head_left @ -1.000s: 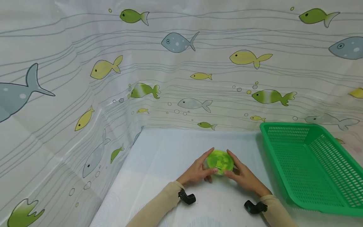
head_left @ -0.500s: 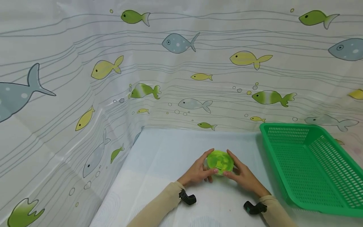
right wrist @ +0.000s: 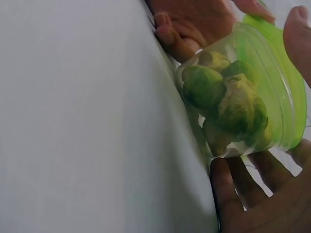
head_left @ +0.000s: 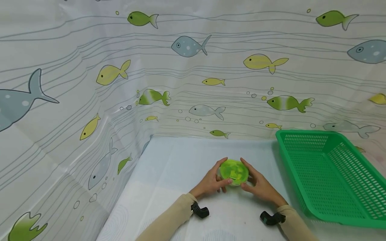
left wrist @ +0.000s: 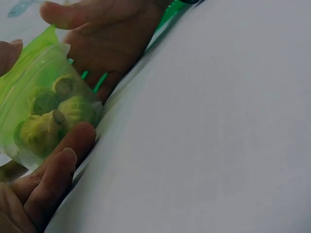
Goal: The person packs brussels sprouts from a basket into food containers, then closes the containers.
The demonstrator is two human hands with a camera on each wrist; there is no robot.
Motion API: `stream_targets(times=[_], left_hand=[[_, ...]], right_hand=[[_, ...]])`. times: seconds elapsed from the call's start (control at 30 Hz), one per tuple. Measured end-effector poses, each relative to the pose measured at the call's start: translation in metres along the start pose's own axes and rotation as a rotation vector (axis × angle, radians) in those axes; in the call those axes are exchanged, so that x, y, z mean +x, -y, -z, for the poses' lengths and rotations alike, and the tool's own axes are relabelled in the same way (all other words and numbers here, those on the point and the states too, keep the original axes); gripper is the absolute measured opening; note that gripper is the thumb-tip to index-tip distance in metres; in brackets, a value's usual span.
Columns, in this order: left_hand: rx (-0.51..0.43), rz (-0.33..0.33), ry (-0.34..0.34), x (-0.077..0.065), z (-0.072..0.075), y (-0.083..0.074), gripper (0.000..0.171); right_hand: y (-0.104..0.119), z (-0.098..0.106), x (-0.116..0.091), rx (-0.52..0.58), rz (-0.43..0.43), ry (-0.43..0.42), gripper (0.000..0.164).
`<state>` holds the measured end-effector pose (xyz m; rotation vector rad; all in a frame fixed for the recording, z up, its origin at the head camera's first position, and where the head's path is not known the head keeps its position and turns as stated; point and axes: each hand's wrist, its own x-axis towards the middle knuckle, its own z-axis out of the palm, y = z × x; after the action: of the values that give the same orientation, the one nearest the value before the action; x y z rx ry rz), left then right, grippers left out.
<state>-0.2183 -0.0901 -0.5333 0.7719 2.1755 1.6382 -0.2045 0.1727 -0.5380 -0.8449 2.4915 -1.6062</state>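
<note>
A clear plastic container with a translucent lime-green lid (head_left: 233, 170) stands on the white-covered table, between two hands. Through its wall several Brussels sprouts (right wrist: 228, 97) show. My left hand (head_left: 211, 180) grips the container's left side, thumb at the near rim of the lid and some fingers curled low beside the wall (left wrist: 53, 174). On the opposite side my right hand (head_left: 260, 185) holds the container, its thumb near the lid's front edge and its fingers (right wrist: 265, 177) along the wall. The lid looks seated on the rim.
A large green perforated basket (head_left: 337, 187) stands on the right side of the table. Fish-patterned sheeting (head_left: 187, 77) rises behind and at the left. Each wrist carries a small black camera, the left one (head_left: 200, 210) and the right one (head_left: 272, 218).
The right thumb has shifted slightly right along the lid's near edge, away from the left thumb. The container and left hand stay in place.
</note>
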Motion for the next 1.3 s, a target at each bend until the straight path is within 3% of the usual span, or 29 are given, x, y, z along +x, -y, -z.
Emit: stream_targets(times=[0.27, 0.63, 1.3], left_hand=[[-0.002, -0.018, -0.013, -0.0017, 0.0009, 0.0001, 0.092], [0.007, 0.018, -0.028, -0.0023, 0.0005, -0.0039, 0.094], [-0.035, 0.030, -0.070, 0.0004, 0.0013, -0.0052, 0.086]], right_hand=[[0.0057, -0.0018, -0.0001, 0.011, -0.011, -0.012, 0.094], [0.0093, -0.0036, -0.0010, -0.012, -0.080, -0.021, 0.098], [0.0081, 0.0030, 0.0019, 0.047, -0.044, 0.002, 0.100]])
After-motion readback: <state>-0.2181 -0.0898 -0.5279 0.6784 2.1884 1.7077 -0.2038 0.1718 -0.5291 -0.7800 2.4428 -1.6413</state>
